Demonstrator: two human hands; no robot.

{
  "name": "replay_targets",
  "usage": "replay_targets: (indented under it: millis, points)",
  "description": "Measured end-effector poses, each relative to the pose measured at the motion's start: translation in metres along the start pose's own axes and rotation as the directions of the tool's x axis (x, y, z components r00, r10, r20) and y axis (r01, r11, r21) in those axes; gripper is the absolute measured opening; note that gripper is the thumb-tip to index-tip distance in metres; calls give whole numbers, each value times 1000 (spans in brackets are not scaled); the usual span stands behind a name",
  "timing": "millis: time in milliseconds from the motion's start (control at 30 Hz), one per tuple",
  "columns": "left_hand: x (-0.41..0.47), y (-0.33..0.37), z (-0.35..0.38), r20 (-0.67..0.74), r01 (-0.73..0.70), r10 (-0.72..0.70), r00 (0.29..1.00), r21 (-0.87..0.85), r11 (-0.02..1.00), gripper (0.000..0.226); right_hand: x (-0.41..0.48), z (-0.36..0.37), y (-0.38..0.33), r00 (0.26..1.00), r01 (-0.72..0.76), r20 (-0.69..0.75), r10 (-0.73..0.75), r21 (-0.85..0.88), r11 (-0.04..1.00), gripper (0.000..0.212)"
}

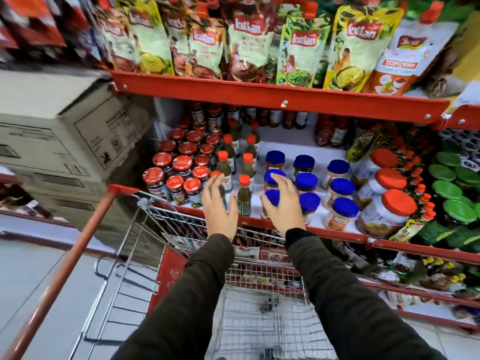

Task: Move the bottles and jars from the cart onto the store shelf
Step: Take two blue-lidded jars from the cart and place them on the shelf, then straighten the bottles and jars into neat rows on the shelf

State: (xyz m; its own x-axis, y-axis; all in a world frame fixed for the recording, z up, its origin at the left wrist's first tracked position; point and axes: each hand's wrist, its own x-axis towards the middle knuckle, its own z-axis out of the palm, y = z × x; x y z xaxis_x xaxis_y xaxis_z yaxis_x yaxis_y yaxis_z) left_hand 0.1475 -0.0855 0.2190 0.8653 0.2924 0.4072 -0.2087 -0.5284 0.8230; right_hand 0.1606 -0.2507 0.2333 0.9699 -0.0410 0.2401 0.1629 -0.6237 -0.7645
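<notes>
My left hand (pixel 219 209) hovers with fingers spread at the front of the store shelf (pixel 337 236), partly covering a red-capped green bottle (pixel 216 175) in the row of similar bottles (pixel 244 196). My right hand (pixel 284 206) is spread loosely over the front blue-lidded jar (pixel 272 197), thumb to its left and fingers above it, without a closed grip. More blue-lidded jars (pixel 344 207) stand in rows to the right. The wire cart (pixel 259 320) is below my arms and its basket looks nearly bare.
Red-lidded dark jars (pixel 176 175) crowd the shelf's left end. Large orange-lidded jars (pixel 389 206) and green-lidded jars (pixel 457 209) stand to the right. Sauce pouches (pixel 246 42) fill the shelf above. Cardboard boxes (pixel 65 131) are stacked at left, by the cart's red handle (pixel 65 268).
</notes>
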Motion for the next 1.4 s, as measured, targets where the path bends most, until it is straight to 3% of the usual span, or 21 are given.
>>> replay_targets:
  millis: [167,267,467,667,833,967,1133,1233,1400]
  points:
    - [34,-27,-11,112,247,-242,964,-37,968,68,19,34,-21,995,-93,30,94,-36,995,61]
    - [58,-43,-13,218,318,-313,924,13,948,68,31,48,-26,993,-117,-3,117,-27,993,47]
    - [84,-61,-19,351,264,-244,904,-11,964,34,47,58,-27,986,-164,13,164,-26,986,29]
    - [87,-64,-17,277,277,-265,924,-2,961,26,51,53,-26,988,-63,141,67,-37,997,31]
    - [88,-61,-13,253,301,-301,919,43,953,36,53,51,-29,976,-86,196,92,-38,996,41]
    - [86,-62,-15,307,228,-225,925,27,973,44,53,49,-29,978,-152,134,157,-45,987,55]
    - [86,-63,-24,447,190,-153,881,-39,981,42,51,53,-29,972,-232,39,233,-21,973,30]
    - [87,-63,-27,395,208,-178,901,-35,977,36,51,52,-28,967,-242,85,238,30,970,25]
    - [90,-61,-24,269,276,-273,924,28,961,30,53,50,-29,956,-246,182,231,67,967,37]
